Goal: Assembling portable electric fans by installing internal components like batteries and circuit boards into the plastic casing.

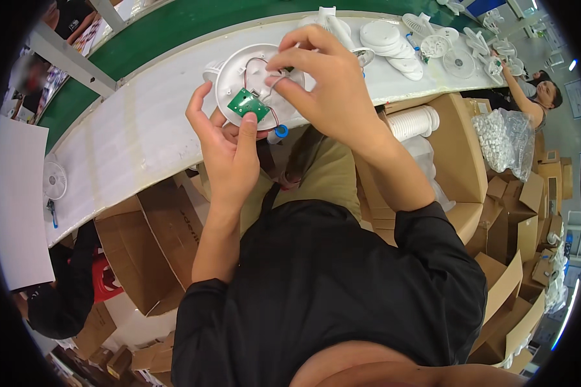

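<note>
My left hand [231, 158] is closed on a round white plastic fan base [228, 76], with its thumb pressed on the green circuit board [247, 104] and its fingers at the rim. The board lies tilted inside the open shell. A thin dark red wire [246, 72] loops up from it, and a blue round part [281, 131] hangs at the shell's near edge on leads. Above the shell's right side, my right hand [334, 87] pinches a thin grey wire [274, 84] between thumb and forefinger; its fingers partly hide the wire's ends.
The white worktable [148, 116] curves along a green conveyor belt [168, 32]. White round covers [381, 39] and fan parts lie to the right, a small fan [55, 180] far left. Cardboard boxes [455, 142] stand by my legs. Another person [539, 97] works at the far right.
</note>
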